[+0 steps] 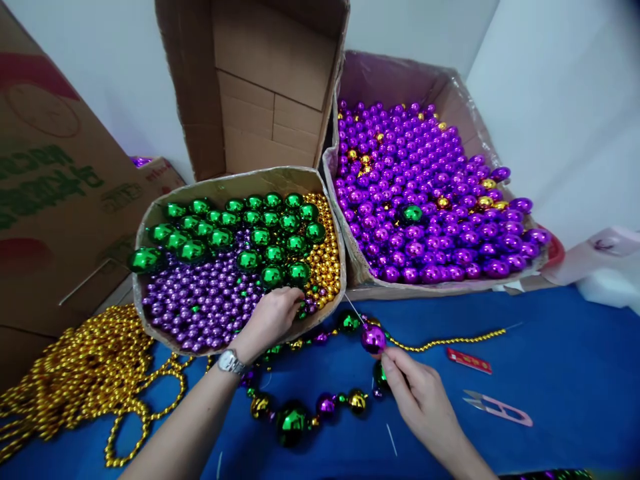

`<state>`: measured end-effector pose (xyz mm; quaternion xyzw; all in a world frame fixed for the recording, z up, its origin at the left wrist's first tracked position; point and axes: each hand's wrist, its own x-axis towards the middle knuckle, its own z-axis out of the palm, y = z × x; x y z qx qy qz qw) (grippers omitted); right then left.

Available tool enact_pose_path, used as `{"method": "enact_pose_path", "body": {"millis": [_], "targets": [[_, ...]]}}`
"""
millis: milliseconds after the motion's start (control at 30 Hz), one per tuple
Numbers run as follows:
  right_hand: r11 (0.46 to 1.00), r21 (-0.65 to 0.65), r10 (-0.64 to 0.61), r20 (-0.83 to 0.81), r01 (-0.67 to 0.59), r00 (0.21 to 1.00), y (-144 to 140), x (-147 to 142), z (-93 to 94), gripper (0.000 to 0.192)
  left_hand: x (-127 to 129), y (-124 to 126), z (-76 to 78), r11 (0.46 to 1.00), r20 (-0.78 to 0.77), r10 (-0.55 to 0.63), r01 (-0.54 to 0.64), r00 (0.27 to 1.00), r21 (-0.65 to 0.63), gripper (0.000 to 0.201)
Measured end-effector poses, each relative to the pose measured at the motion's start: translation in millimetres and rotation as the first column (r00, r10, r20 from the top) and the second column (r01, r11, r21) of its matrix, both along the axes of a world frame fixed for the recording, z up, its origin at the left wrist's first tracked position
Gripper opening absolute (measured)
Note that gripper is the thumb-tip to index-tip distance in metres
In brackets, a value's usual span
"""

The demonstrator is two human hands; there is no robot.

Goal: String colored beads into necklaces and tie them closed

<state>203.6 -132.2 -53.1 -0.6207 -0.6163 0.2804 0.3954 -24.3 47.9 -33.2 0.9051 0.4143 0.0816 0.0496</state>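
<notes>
Your left hand digs, fingers curled, into the bead box | your right hand pinches a purple bead on the needle above the blue worktop | green carton print too blurred to read

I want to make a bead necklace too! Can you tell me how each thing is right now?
Left hand: reaching into the mixed bead box, fingers curled on beads.
Right hand: pinching a purple bead on a needle.
Mixed bead box: open, full.
Purple bead box: open, full.
Empty carton: open, tipped on its side.
Bead strand: part strung, lying curved.
Gold bead chain: heaped loose.
Snips: lying flat, unused.
</notes>
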Motion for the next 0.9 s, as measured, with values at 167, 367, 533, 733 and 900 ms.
{"method": "enact_pose_path", "body": {"millis": [167,367,533,733,900], "targets": [[1.0,0.003,0.028,-0.005,-0.028,1.0,3.2,-5.9,-0.2,0.02,-0.1,-9.0,-7.6,0.998,-0.09,-0.047,0.043,0.995,-0.046,0.015],[0.999,0.007,0.051,-0.003,-0.051,0.999,3.5,-10.5,1.6,0.023,7.2,-10.2,-14.5,0.998,-0.058,0.001,-0.005,0.998,-0.055,0.016],[0.998,0.003,0.068,0.011,-0.068,0.998,0.9,-11.6,-1.1,0.023,7.8,-15.0,-1.6,0.978,0.181,0.075,-0.037,0.981,-0.203,0.025],[0.992,0.039,0.117,0.124,-0.122,0.985,2.4,-17.9,-8.4,0.021,16.3,-33.3,13.4,0.454,0.591,0.717,0.395,0.371,-0.799,0.027],[0.992,0.042,0.111,0.188,-0.121,0.976,2.9,-19.4,-10.5,0.021,22.5,-41.3,12.6,0.279,0.469,0.862,0.591,0.193,-0.757,0.017]]}}
